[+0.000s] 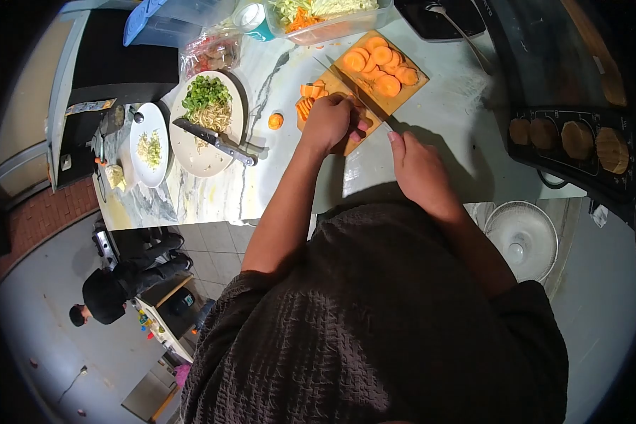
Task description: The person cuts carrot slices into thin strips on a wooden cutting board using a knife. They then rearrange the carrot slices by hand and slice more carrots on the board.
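My right hand (418,164) is closed round the handle of a knife (360,90), whose blade lies slantwise over a wooden cutting board (411,90). Close to the blade, my left hand (332,124) rests over the board with its fingers bent; what they hold, if anything, is hidden. Round carrot slices (380,63) are piled on the far side of the blade. Cut carrot pieces (306,106) lie at the board's left edge, beside my left hand. A carrot end (275,121) sits on the marble counter to the left of the board.
A round plate (201,166) holds chopped greens, sprouts and a second knife (215,141). Left of it is an oval plate (148,177). A plastic container (332,32) of shredded vegetables, a black tray (442,21) and a stove (572,116) surround the board. Another person (109,293) is at far left.
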Demonstrator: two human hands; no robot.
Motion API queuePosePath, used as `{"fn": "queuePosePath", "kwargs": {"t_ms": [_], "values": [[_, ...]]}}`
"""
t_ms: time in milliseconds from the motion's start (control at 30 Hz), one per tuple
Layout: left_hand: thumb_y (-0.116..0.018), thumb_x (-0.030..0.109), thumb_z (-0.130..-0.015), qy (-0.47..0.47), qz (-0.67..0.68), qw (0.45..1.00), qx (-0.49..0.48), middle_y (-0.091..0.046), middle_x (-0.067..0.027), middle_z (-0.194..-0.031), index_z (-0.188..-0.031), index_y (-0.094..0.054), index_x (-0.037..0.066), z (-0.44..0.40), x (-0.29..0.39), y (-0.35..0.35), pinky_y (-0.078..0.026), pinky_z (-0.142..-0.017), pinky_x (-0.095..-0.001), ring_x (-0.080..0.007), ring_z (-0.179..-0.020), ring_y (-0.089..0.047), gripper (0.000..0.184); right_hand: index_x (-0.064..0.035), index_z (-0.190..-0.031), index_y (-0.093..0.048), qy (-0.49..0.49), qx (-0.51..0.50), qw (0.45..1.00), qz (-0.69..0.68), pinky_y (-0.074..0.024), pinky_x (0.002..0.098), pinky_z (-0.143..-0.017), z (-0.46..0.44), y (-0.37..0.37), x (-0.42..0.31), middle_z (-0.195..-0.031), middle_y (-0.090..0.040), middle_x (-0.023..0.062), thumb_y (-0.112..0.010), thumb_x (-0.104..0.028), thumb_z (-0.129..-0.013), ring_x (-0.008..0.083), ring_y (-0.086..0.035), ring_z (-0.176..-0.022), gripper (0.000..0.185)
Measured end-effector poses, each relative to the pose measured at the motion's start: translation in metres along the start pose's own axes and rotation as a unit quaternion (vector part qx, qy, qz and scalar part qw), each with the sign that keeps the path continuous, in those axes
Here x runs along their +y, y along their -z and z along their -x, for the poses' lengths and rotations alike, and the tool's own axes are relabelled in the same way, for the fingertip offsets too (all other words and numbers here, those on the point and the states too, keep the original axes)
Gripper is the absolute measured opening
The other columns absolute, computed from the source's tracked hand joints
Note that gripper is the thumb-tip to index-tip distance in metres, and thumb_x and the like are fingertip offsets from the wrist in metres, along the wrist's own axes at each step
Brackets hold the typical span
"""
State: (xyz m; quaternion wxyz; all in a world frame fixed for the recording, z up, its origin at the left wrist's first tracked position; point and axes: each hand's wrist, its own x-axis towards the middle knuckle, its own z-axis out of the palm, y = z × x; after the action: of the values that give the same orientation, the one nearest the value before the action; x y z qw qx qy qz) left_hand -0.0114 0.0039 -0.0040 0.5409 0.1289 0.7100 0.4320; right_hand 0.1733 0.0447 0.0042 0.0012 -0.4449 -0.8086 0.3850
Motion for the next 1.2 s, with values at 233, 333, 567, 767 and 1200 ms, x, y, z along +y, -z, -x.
{"fn": "queuePosePath", "kwargs": {"t_ms": [233,333,567,767,1200], "values": [[-0.044,0.014,-0.097,-0.001,0.013,1.000,0.006,-0.063,-0.0139,-0.071,-0.096,-0.057,-0.007,0.002,0.001,0.000,-0.050,-0.052,-0.0287,-0.0196,-0.056,-0.061,0.024,0.0017,-0.095,-0.056,-0.026,-0.033,0.999,0.007,-0.0441,0.0562,-0.079,0.001,0.003,-0.006,-0.086,-0.063,0.0288,-0.034,-0.038,-0.102,0.0507,-0.057,-0.086,0.046],[-0.044,0.014,-0.098,-0.001,0.010,1.000,0.005,-0.063,-0.0138,-0.070,-0.096,-0.057,-0.006,0.000,-0.001,0.000,-0.049,-0.052,-0.0286,-0.0198,-0.055,-0.060,0.024,0.0003,-0.095,-0.058,-0.012,-0.006,1.000,0.013,-0.0468,0.0568,-0.076,0.002,0.000,-0.007,-0.084,-0.064,0.0287,-0.038,-0.039,-0.101,0.0496,-0.060,-0.083,0.045],[-0.043,0.015,-0.098,0.006,-0.004,1.000,0.011,-0.065,-0.0134,-0.070,-0.095,-0.058,-0.005,0.003,0.003,-0.002,-0.048,-0.052,-0.0281,-0.0188,-0.052,-0.059,0.025,0.0012,-0.094,-0.058,-0.046,-0.019,0.999,0.018,-0.0486,0.0552,-0.075,0.000,0.001,-0.009,-0.082,-0.064,0.0293,-0.039,-0.038,-0.101,0.0478,-0.062,-0.083,0.044],[-0.042,0.015,-0.098,0.003,-0.021,1.000,0.017,-0.064,-0.0135,-0.069,-0.094,-0.057,-0.005,0.004,0.005,-0.003,-0.048,-0.053,-0.0291,-0.0190,-0.052,-0.059,0.026,0.0024,-0.093,-0.058,-0.045,-0.022,0.999,0.012,-0.0493,0.0548,-0.074,-0.002,0.001,-0.012,-0.082,-0.064,0.0287,-0.040,-0.038,-0.101,0.0481,-0.063,-0.082,0.045],[-0.044,0.015,-0.098,0.006,-0.006,1.000,0.006,-0.065,-0.0144,-0.071,-0.099,-0.058,-0.007,0.005,0.007,-0.002,-0.049,-0.052,-0.0293,-0.0193,-0.053,-0.060,0.026,0.0018,-0.097,-0.057,-0.056,-0.027,0.998,-0.003,-0.0475,0.0575,-0.075,-0.013,-0.005,-0.017,-0.083,-0.063,0.0308,-0.038,-0.038,-0.101,0.0505,-0.061,-0.085,0.044]]}}
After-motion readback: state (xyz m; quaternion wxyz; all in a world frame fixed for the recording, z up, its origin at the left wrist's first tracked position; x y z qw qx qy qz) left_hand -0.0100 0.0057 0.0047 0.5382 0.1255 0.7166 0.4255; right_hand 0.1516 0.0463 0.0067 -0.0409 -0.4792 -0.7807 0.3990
